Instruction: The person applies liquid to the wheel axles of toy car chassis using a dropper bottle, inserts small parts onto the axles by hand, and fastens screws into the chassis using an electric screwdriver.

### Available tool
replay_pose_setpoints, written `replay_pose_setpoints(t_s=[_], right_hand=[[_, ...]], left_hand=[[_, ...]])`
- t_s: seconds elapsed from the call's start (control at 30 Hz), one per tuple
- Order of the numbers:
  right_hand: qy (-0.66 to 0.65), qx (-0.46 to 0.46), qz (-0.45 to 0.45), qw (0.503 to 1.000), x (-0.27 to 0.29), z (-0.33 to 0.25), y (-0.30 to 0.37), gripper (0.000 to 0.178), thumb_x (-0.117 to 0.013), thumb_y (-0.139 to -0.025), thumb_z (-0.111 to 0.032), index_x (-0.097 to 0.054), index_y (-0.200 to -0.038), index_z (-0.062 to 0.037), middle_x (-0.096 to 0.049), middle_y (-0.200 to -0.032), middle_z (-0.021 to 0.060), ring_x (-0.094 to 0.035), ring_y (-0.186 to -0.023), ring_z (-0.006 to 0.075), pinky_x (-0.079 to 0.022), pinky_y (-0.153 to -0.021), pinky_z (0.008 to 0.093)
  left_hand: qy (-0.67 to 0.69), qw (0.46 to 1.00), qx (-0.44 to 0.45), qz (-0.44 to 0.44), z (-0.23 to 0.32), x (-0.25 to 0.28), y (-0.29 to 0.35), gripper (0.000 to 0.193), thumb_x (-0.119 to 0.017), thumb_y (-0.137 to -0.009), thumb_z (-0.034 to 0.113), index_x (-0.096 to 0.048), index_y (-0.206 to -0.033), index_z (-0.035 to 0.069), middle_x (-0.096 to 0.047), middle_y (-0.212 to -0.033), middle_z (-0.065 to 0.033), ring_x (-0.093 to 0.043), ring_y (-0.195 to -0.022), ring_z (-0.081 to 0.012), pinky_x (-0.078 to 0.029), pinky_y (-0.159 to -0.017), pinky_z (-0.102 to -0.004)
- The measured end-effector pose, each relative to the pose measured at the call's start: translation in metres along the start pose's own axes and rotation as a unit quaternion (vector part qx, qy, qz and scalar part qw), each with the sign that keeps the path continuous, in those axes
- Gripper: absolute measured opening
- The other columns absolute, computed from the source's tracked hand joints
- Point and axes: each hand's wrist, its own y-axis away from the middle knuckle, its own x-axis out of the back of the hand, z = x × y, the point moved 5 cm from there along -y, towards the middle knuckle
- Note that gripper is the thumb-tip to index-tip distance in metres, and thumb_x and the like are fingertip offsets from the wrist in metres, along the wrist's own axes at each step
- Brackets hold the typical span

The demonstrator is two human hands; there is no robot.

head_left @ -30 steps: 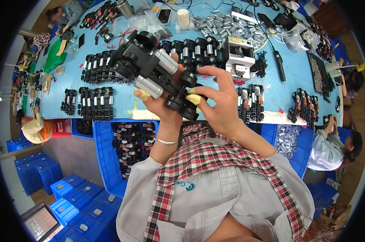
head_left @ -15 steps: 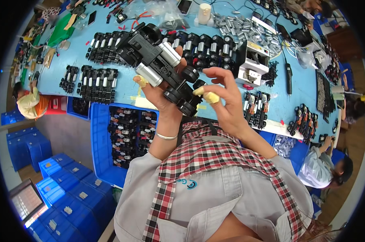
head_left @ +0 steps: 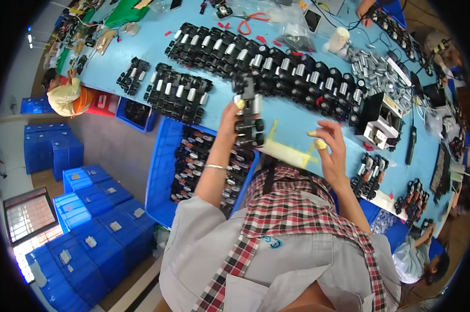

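While the left hand (head_left: 228, 122) holds a black toy truck (head_left: 251, 126) near the front edge of the blue table (head_left: 294, 125), the right hand (head_left: 332, 151) curls, fingertips apart. Tabletop shows between them. Gray floor (head_left: 113, 151) runs between the big blue bin (head_left: 159, 174) and blue crates (head_left: 97, 223).

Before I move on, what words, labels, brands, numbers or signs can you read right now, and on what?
Grey shirt: teal lettering and emblem on the chest, not transcribed here.
Stacked blue bins: white labels, too small to read.
White-cased machine: any marking is too small to read.
Black toy truck chassis in the left hand: no readable text.
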Motion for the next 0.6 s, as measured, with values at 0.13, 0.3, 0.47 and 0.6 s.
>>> replay_pose_setpoints(t_s=[0.13, 0.3, 0.47, 0.6], right_hand=[[0.055, -0.108, 0.019, 0.992, -0.001, 0.077, 0.037, 0.018, -0.054, -0.087, -0.013, -0.065, -0.096, -0.0026, -0.053, -0.104, 0.0122, -0.054, -0.092, 0.0228, -0.043, -0.08, 0.0313], [0.08, -0.232, 0.061, 0.967, 0.012, 0.143, 0.101, 0.017, -0.053, -0.086, -0.01, -0.065, -0.095, -0.0026, -0.056, -0.095, 0.0127, -0.055, -0.086, 0.0246, -0.043, -0.074, 0.0314], [0.128, -0.262, 0.087, 0.953, 0.036, 0.156, 0.133, 0.019, -0.052, -0.085, -0.013, -0.064, -0.095, -0.0035, -0.056, -0.096, 0.0155, -0.054, -0.088, 0.0311, -0.044, -0.076, 0.0378], [0.123, -0.289, 0.192, 0.93, 0.085, 0.171, 0.183, 0.018, -0.056, -0.082, -0.012, -0.063, -0.096, -0.0019, -0.058, -0.09, 0.0143, -0.057, -0.082, 0.0279, -0.045, -0.073, 0.0355]], left_hand=[[-0.244, 0.963, -0.001, 0.116, -0.007, 0.14, -0.06, 0.04, -0.059, -0.082, 0.024, -0.056, -0.113, -0.002, -0.061, -0.093, -0.0069, -0.055, -0.077, -0.0125, -0.045, -0.069, -0.027], [-0.738, 0.644, -0.14, 0.146, 0.03, 0.132, -0.074, 0.048, -0.055, -0.085, 0.036, -0.051, -0.119, 0.003, -0.059, -0.105, -0.0244, -0.056, -0.094, -0.0419, -0.045, -0.078, -0.0472], [-0.794, 0.525, -0.234, 0.194, 0.034, 0.174, -0.07, 0.04, -0.061, -0.081, 0.028, -0.055, -0.114, 0.005, -0.059, -0.105, -0.016, -0.058, -0.093, -0.0355, -0.047, -0.079, -0.0432], [-0.717, 0.566, -0.354, 0.201, 0.019, 0.09, -0.051, 0.044, -0.062, -0.082, 0.022, -0.05, -0.118, 0.0, -0.058, -0.102, -0.0182, -0.057, -0.083, -0.0337, -0.045, -0.077, -0.0419]])
